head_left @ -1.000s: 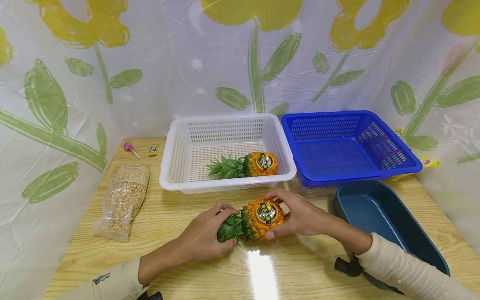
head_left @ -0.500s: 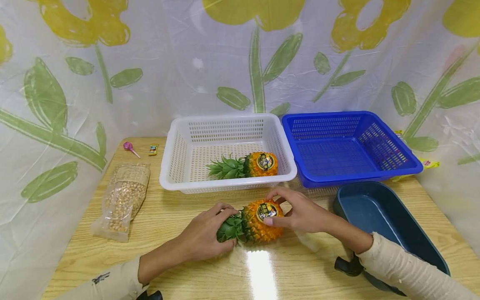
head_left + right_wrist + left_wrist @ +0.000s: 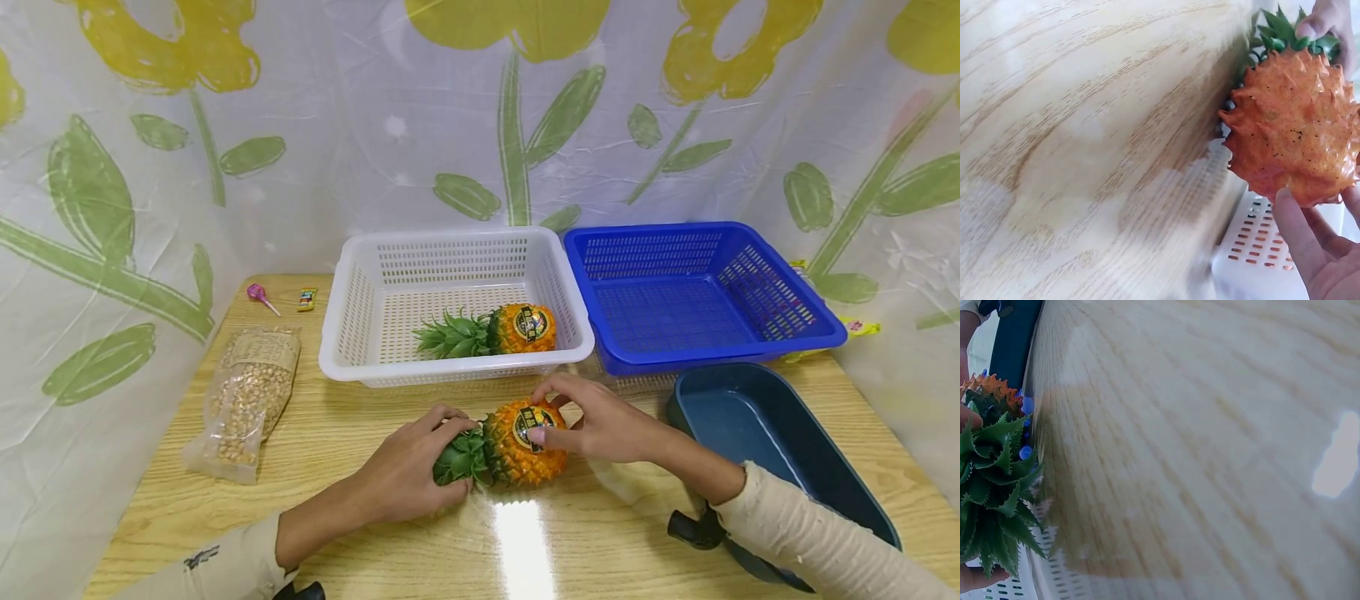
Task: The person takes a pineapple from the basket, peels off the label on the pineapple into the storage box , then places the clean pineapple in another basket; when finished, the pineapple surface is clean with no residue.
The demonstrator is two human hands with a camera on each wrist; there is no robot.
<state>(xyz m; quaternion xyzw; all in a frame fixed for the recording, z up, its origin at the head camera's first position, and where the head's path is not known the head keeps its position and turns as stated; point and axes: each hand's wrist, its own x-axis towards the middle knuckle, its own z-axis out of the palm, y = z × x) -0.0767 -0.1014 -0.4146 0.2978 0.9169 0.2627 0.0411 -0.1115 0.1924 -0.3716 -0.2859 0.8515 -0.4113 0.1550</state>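
Note:
In the head view a small orange pineapple [image 3: 517, 467] lies on its side on the table, its green crown to the left and a black-and-gold label [image 3: 531, 423] facing up. My left hand [image 3: 408, 462] grips the leafy crown [image 3: 997, 481] between thumb and fingers. At the fruit's right end my right hand [image 3: 600, 421] holds it, the thumb over the label and a bent finger at the far side. The right wrist view shows the spiky base of the fruit [image 3: 1291, 125] close up, with fingers at its lower edge. A second pineapple [image 3: 522, 327] rests inside the white basket [image 3: 450, 371].
Beside the white basket stands a blue basket [image 3: 720, 354], with a dark teal basin [image 3: 780, 433] nearer on the right, partly behind my right forearm. On the left are a bag of kernels [image 3: 251, 392], a lollipop [image 3: 257, 292] and a small yellow packet [image 3: 307, 300].
My right thumb has moved from the near side of the pineapple up onto its label. The left hand and the pineapple have stayed in place.

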